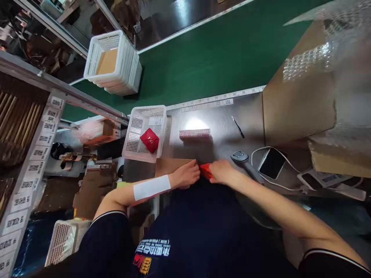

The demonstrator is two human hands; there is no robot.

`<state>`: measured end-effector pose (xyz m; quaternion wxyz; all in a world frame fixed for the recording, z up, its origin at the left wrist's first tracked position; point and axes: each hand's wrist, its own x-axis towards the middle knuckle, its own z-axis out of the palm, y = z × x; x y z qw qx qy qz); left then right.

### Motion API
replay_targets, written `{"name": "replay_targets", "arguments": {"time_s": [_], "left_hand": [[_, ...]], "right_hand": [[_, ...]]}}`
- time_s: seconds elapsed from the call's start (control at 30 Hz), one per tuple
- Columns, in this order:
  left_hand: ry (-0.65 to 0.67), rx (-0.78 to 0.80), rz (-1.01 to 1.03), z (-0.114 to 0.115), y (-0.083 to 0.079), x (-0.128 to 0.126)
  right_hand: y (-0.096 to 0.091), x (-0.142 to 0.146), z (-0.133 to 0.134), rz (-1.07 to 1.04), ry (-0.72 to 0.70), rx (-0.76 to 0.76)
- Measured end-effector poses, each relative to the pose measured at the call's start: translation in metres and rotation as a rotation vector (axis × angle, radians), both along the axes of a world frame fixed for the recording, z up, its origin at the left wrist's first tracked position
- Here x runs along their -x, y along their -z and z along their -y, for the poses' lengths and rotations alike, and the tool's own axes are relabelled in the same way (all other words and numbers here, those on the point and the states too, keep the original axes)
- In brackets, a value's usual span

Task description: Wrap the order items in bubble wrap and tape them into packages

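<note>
Cardboard (169, 166) in the left hand (186, 174) looks plain brown and straight-edged.

The person wears a dark navy shirt (214, 227) with white lettering (153, 248) on the chest. Just beside the lettering sits a red and yellow emblem (142, 264). Left of the lettering, the short left sleeve (107, 235) has thin white edging, as does the right sleeve (327, 264), well right of it. A white rectangular patch (152, 188) covers part of the left forearm (124, 196).

Cardboard (171, 165) looks matt — the metal tabletop (246, 112) glossy.
</note>
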<state>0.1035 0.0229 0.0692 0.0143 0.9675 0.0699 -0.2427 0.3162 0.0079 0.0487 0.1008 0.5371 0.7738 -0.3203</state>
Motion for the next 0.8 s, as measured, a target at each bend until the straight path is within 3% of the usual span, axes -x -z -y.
{"name": "replay_targets", "arguments": {"time_s": [0.1,0.2,0.3,0.37,0.43,0.5,0.57,0.67,0.73,0.8], "left_hand": [[-0.027,-0.016,-0.094,-0.002,0.010,-0.019],[-0.111,-0.045,-0.218,0.001,0.014,-0.034],[-0.193,-0.001,-0.184,-0.002,-0.008,-0.038],[-0.246,0.045,0.004,-0.006,-0.038,-0.023],[-0.325,0.073,0.220,-0.008,-0.065,0.010],[-0.452,0.094,0.363,-0.003,-0.074,0.055],[-0.615,0.131,0.448,0.009,-0.055,0.103],[-0.936,0.164,0.472,0.036,0.012,0.157],[-1.117,0.257,0.476,0.053,0.062,0.175],[-1.250,0.358,0.499,0.067,0.098,0.179]], "right_hand": [[-0.002,0.007,-0.001,0.082,0.063,-0.039],[0.007,-0.008,-0.026,0.153,0.151,-0.068],[0.017,-0.031,-0.060,0.255,0.314,-0.113],[0.021,-0.043,-0.078,0.307,0.387,-0.142],[0.022,-0.050,-0.092,0.338,0.398,-0.171],[0.019,-0.050,-0.103,0.357,0.402,-0.219],[0.013,-0.040,-0.115,0.338,0.381,-0.289],[0.008,-0.008,-0.136,0.190,0.217,-0.366],[0.010,0.019,-0.149,0.099,0.082,-0.347],[0.015,0.043,-0.159,0.091,0.018,-0.298]]}}
